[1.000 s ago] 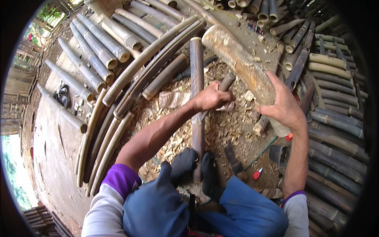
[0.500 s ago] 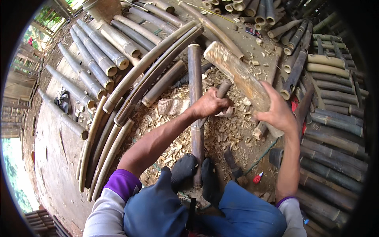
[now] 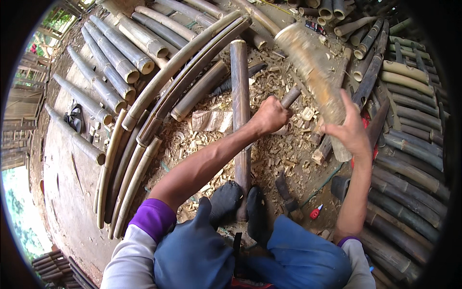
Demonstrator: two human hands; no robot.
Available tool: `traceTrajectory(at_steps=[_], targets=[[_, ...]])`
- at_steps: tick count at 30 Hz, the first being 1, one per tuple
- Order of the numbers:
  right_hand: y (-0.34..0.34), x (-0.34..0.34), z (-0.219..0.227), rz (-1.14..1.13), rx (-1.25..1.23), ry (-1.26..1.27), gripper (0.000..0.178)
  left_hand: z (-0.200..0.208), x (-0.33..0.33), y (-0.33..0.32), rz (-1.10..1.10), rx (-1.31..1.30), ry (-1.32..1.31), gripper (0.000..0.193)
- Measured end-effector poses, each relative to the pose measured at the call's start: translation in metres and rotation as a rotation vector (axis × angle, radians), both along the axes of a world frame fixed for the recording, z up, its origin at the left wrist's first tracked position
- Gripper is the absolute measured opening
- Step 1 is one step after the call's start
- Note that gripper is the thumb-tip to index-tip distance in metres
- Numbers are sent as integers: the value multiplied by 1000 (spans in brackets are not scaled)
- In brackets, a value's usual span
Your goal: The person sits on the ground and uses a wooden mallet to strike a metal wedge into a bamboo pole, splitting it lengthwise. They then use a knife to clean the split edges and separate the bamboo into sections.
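Note:
My left hand [image 3: 273, 115] is closed around the round wooden handle of a chisel [image 3: 291, 97]; the blade is mostly hidden beneath the hand and forearm, close to the bamboo pole. That dark bamboo pole [image 3: 240, 91] lies lengthwise in front of me, its near end between my dark-socked feet [image 3: 226, 198]. My right hand [image 3: 355, 132] grips the lower part of a thick, worn wooden club [image 3: 308, 65]. Blurred by motion, the club is raised to the right of the chisel handle, apart from it.
Wood chips [image 3: 276, 156] cover the ground around the pole. Long curved bamboo poles [image 3: 183, 62] lie left, with shorter lengths [image 3: 113, 53] beyond. Stacked bamboo [image 3: 409, 168] fills the right side. A hatchet-like tool [image 3: 287, 195] and a small red bottle [image 3: 315, 212] lie near my right knee.
My left hand has shifted right and slightly up with the chisel, whose handle now leans more to the right. The club in my right hand has swung up and to the right.

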State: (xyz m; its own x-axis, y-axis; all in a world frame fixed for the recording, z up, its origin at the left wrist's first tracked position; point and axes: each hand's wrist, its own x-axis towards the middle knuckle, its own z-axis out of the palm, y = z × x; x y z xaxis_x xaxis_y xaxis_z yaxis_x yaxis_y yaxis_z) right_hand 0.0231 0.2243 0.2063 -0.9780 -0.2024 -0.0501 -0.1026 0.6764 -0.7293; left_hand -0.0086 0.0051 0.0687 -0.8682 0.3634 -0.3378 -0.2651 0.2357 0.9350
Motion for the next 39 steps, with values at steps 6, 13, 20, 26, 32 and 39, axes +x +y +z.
traceTrajectory(at_steps=[6,13,20,26,32,39], targets=[[-13,3,14,-138,-429,35,90,-39,-17,29,61,-353,82,32],[-4,54,22,-252,-512,42,73,9,17,5,-147,26,-49,24],[-29,80,12,-277,-537,5,72,10,81,-31,-191,457,-169,18],[-32,81,10,-207,-404,40,73,4,80,-40,-182,487,-185,20],[-40,82,12,-212,-447,35,73,3,81,-45,-232,472,-114,19],[-38,76,49,-179,-419,216,64,6,92,-48,-237,393,61,23]])
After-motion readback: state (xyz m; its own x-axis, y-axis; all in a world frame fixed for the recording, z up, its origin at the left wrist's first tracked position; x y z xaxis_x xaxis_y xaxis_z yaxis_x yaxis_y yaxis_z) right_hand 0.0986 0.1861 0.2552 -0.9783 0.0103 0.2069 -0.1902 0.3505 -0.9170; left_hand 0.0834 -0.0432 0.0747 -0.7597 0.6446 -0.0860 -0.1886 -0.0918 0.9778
